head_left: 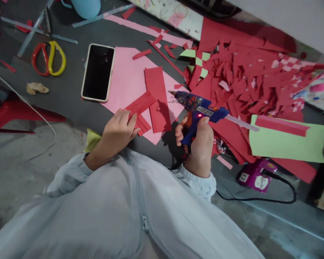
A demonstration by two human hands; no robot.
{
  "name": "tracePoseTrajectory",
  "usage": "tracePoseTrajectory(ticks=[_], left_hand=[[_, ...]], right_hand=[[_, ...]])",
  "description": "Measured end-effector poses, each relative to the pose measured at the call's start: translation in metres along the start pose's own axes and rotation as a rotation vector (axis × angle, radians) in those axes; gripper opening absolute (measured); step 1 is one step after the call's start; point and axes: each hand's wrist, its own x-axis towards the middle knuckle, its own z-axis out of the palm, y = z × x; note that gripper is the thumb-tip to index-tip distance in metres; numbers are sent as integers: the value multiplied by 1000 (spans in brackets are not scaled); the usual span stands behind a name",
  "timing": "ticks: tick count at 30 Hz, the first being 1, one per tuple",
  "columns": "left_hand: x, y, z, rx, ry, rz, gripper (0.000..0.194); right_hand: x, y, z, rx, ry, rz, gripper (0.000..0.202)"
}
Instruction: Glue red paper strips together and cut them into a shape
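Note:
My right hand [198, 138] is wrapped round the handle of a blue glue gun [202, 108], its nozzle pointing left over the paper and a red light lit on its side. A clear glue stick [241, 123] pokes out of its back end. My left hand [120, 126] rests on red paper strips [140, 104], fingers bent over them and pressing on their near ends. Beside these, a wider red paper piece [159, 104] lies on a pink sheet [124, 72]. The glue gun's tip hangs just right of that red piece.
A phone [98, 72] lies left of the pink sheet, with scissors [48, 57] farther left. A heap of red paper scraps [232, 79] covers the right side. A green sheet [288, 144] and a purple box [256, 176] with a black cable sit at the near right.

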Motion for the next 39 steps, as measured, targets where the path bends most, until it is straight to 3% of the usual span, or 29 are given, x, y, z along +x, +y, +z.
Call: tracePoseTrajectory(ticks=[8, 17, 24, 39], left_hand=[[2, 3, -5, -47, -36, -16, 42], [2, 4, -2, -5, -38, -1, 45], [2, 2, -2, -5, -20, 1, 52], [2, 5, -1, -34, -19, -33, 45]], right_hand=[[4, 5, -1, 20, 49, 33, 53], [3, 5, 0, 4, 19, 47, 55], [3, 9, -1, 49, -27, 22, 48], [6, 16, 2, 163, 4, -49, 53]])
